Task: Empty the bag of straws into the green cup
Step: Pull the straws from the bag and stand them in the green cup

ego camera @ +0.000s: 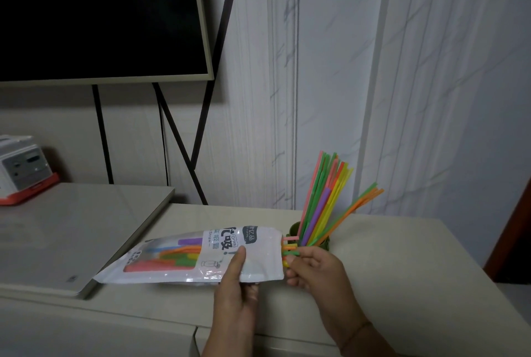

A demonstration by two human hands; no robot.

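Observation:
The clear and white straw bag lies almost level above the cabinet top, its open mouth pointing right. My left hand grips the bag from below, thumb across the printed label. Several coloured straws are still inside. My right hand pinches the ends of a few straws sticking out of the bag's mouth. Just behind it stands the dark green cup, mostly hidden, with a fan of many coloured straws leaning up and to the right out of it.
A pale cabinet top carries everything. A raised slab lies at the left, with a white and orange device at its far corner. A dark screen on black legs stands behind. The wall is close behind the cup.

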